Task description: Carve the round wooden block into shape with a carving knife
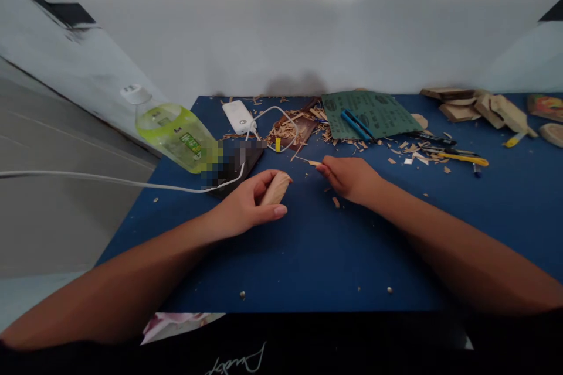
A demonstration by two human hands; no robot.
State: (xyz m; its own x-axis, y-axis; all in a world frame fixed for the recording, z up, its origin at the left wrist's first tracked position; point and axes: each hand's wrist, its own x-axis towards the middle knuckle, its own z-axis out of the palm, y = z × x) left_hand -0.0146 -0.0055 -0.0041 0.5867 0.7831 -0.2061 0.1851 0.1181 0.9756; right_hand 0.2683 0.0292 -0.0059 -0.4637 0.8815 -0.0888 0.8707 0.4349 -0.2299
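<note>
Plainly, the left hand [240, 205] has its fingers curled part-way round a pale, rounded block of bare wood [276, 189], the thumb along its near side and the block's end showing past the grip. To the right of those fingers and well apart from the block, the right hand [349, 179] has its fingers pinched closed on a slim carving tool with a light wooden handle [314, 163], its thin blade pointing left, clear of the block. Just beyond the left fingers lies a flat black object [229, 186], partly blurred out, crossed by a white cable [193, 190]. Beyond the right fingers are curled tan wood shavings [281, 132] and a dark green printed sheet [391, 117] bearing a blue pen-shaped tool [355, 125]. Farther right of them, a yellow-handled knife [466, 157] rests on the blue counter [316, 263].
</note>
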